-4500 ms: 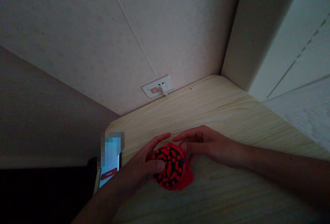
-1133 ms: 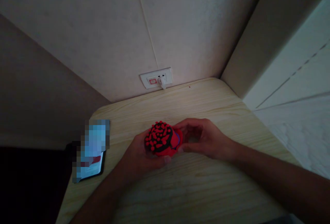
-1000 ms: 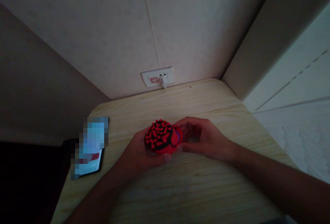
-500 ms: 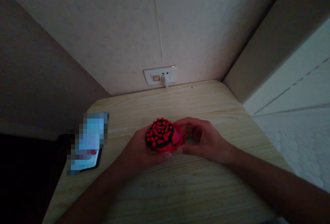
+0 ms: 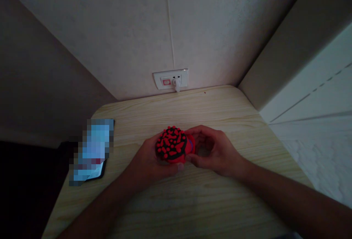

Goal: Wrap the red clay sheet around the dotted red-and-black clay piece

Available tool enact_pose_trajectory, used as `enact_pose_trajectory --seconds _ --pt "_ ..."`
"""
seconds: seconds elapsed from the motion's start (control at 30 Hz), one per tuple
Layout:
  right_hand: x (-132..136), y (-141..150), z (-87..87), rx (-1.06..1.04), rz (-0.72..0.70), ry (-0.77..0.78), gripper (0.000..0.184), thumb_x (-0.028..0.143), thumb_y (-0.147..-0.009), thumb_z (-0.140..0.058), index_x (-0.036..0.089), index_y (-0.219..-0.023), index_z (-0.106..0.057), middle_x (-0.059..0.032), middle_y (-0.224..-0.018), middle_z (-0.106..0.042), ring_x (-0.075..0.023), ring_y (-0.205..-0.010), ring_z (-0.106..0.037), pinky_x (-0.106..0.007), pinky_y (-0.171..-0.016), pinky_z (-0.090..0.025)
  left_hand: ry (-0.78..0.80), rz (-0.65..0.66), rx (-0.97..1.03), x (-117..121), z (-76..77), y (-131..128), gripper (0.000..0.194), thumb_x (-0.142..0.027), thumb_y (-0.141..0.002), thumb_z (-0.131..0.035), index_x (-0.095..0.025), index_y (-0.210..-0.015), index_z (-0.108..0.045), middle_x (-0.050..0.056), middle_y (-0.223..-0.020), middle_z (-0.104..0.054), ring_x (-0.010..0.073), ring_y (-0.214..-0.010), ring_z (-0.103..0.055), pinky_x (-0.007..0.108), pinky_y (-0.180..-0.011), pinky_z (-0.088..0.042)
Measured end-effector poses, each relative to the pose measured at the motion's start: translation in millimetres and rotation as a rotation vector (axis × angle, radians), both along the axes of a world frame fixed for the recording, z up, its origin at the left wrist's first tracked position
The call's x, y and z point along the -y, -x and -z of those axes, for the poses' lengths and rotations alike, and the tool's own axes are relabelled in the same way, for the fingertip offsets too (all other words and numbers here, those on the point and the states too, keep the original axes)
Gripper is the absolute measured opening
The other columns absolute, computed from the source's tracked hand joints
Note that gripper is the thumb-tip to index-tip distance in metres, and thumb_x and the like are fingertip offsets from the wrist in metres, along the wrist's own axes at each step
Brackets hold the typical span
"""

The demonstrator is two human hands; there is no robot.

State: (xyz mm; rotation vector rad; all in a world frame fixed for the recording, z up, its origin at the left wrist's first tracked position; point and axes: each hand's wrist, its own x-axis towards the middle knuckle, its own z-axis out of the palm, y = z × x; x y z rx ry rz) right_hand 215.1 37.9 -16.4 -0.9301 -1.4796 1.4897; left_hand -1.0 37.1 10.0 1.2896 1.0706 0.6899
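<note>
A small rounded clay-like figure (image 5: 172, 143) is held between both hands, low over the wooden table. Its black dome is covered with raised red dots and strips, and the lower edge is red. On its right side sticks out a red flap (image 5: 190, 144) with a purple line. My left hand (image 5: 150, 156) curls round the figure from the left, thumb along the near side. My right hand (image 5: 214, 151) is bent at the right, with thumb and fingertips on the red flap and side. The figure's underside is hidden.
A lit phone (image 5: 95, 151), its screen blurred out, lies at the left of the wooden table (image 5: 176, 202). Behind the table, a wall socket (image 5: 170, 79) has a white plug (image 5: 176, 84) in it. A pale panel (image 5: 316, 77) stands to the right.
The figure has turned slightly, so the dome faces the camera more and less of the red flap shows. My right thumb has moved a little left onto its side.
</note>
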Motion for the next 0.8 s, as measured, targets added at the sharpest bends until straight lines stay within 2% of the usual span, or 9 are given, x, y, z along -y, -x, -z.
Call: enact_pose_trajectory --seconds 0.2,0.37,0.5,0.63,0.8 --pt "-1.1 -2.0 0.4 -0.022 -0.019 -0.002 0.049 0.027 -0.076 -0.087 0.022 -0.119 -0.066 -0.005 -0.097 -0.075 -0.0209 -0.087 -0.073 -0.034 -0.08 -0.061 -0.026 0.0 0.003 -1.7 0.5 -0.1 0.047 -0.023 -0.065 -0.088 -0.019 -0.109 -0.071 0.006 -0.106 -0.08 0.0286 -0.099 -0.076 0.037 -0.085 -0.062" --pt "-2.8 -2.4 -2.9 -0.048 -0.037 0.008 0.054 0.023 -0.07 -0.09 0.02 -0.118 -0.064 -0.0077 -0.105 -0.075 -0.0217 -0.092 -0.072 -0.036 -0.085 -0.06 0.02 -0.002 0.058 -0.6 1.0 -0.4 0.049 -0.021 -0.066 -0.088 -0.02 -0.112 -0.071 0.006 -0.113 -0.08 0.0289 -0.105 -0.075 0.038 -0.091 -0.061" --pt "-2.8 -1.3 -2.8 0.007 -0.017 0.02 0.059 0.024 -0.07 -0.091 0.021 -0.12 -0.063 -0.0073 -0.103 -0.074 -0.0218 -0.089 -0.072 -0.036 -0.083 -0.06 -0.004 -0.006 0.041 1.5 3.2 -0.6 0.049 -0.021 -0.067 -0.088 -0.019 -0.113 -0.07 0.008 -0.119 -0.078 0.0302 -0.11 -0.074 0.04 -0.097 -0.059" --pt "-3.5 -2.2 0.1 -0.02 -0.018 0.041 0.058 0.028 -0.073 -0.09 0.022 -0.123 -0.062 -0.0053 -0.099 -0.073 -0.0215 -0.089 -0.071 -0.037 -0.086 -0.06 0.038 -0.006 0.108 1.0 6.4 0.7 0.063 -0.021 -0.064 -0.09 -0.018 -0.122 -0.067 0.011 -0.126 -0.075 0.0344 -0.121 -0.069 0.044 -0.099 -0.058" --pt "-5.9 -3.7 2.7 -0.035 -0.02 0.074 0.055 0.032 -0.073 -0.091 0.023 -0.12 -0.065 -0.0056 -0.099 -0.073 -0.0213 -0.088 -0.071 -0.038 -0.088 -0.06 0.092 -0.008 0.165 -2.0 7.1 0.6 0.074 -0.019 -0.06 -0.093 -0.018 -0.128 -0.066 0.012 -0.12 -0.077 0.0357 -0.124 -0.067 0.047 -0.1 -0.057"
